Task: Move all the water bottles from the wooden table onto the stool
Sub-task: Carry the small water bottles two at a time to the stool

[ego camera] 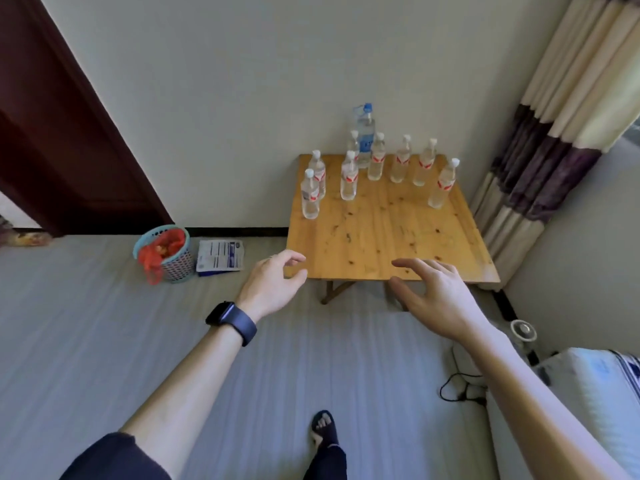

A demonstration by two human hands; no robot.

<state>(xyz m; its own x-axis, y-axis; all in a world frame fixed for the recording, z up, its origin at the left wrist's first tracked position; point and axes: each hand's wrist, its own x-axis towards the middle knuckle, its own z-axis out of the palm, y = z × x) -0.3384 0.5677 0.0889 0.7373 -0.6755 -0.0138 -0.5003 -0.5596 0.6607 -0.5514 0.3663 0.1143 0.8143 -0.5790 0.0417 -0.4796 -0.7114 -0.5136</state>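
Observation:
Several small clear water bottles with white caps and red labels stand upright on the far half of the wooden table [381,244]; the nearest left one [310,194] and the far right one [443,183] frame the group. A taller bottle with a blue cap and blue label [365,133] stands at the back against the wall. My left hand [273,285], with a dark watch on the wrist, hovers at the table's near left corner, fingers loosely curled, holding nothing. Over the near edge, my right hand [436,299] is spread and empty. No stool is in view.
A blue basket with a red bag [164,254] and a printed packet [221,259] lie on the floor left of the table. Striped curtains [554,133] hang at the right. A dark door [62,133] is at left. Cables [460,386] and a bed corner [595,393] are near right.

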